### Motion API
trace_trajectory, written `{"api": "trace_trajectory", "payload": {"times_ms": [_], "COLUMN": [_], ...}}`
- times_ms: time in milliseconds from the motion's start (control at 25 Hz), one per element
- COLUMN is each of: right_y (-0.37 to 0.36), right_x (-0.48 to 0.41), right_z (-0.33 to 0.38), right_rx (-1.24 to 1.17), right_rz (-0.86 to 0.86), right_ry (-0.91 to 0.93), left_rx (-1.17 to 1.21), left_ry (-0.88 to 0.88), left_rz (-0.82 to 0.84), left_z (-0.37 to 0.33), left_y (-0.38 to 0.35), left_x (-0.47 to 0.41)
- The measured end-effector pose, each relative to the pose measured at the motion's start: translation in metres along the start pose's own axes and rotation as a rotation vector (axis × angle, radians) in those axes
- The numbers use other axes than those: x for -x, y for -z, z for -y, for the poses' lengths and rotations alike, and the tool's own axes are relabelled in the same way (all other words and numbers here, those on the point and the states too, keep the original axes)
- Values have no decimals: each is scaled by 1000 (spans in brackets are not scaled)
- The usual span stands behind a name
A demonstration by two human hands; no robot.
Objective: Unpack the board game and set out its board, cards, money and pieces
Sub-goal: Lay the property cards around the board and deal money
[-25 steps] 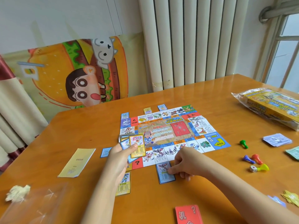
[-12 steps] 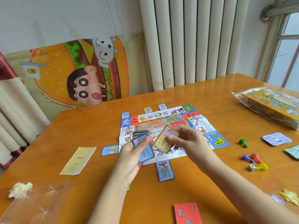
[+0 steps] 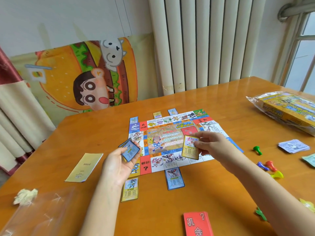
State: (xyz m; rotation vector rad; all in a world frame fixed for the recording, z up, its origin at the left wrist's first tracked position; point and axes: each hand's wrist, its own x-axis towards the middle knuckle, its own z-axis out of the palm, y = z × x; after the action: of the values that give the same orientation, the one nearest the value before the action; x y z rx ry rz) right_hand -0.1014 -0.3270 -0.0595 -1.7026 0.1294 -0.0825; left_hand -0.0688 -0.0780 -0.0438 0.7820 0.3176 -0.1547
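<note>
The board (image 3: 170,138) is thin glossy paper, creased in squares, lying flat at the middle of the polished wooden table (image 3: 102,126). My left hand (image 3: 119,164) is turned palm up over the board's left edge, fingers curled round a small stack of blue-bordered cards (image 3: 129,151); my right hand (image 3: 213,147) hovers over the board's near right part, thumb and fingertips pinching one yellow-bordered card (image 3: 190,147) with its face toward me. Two cards lie flat just off the board's near edge, one yellow card (image 3: 129,189) and one blue card (image 3: 174,178); three more peek out at its far edge. Toward the table's right edge stand or lie four plastic pawns, namely a green pawn (image 3: 257,149), blue pawn (image 3: 262,166), red pawn (image 3: 271,166) and yellow pawn (image 3: 277,174), with a stack of paper money (image 3: 294,145) beyond them. A red deck (image 3: 197,223) sits at the near edge; a pale yellow booklet (image 3: 84,167) lies to the left.
</note>
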Motion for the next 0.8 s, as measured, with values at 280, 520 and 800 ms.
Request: {"api": "trace_trajectory", "payload": {"times_ms": [280,520,800], "right_y": [-5,-35,-76], "right_x": [-2,7,5], "right_z": [-6,-12,-5], "right_rx": [86,35,252], "right_rz": [-2,183,331], "right_ry": [44,104,143], "left_rx": [-170,-310,-303], "left_ry": [-198,-227,-169], "left_rz": [-146,-177,-199], "left_z": [-9,-18,-22], "left_y": [11,15,28], "left_x": [-8,-5,-15]}}
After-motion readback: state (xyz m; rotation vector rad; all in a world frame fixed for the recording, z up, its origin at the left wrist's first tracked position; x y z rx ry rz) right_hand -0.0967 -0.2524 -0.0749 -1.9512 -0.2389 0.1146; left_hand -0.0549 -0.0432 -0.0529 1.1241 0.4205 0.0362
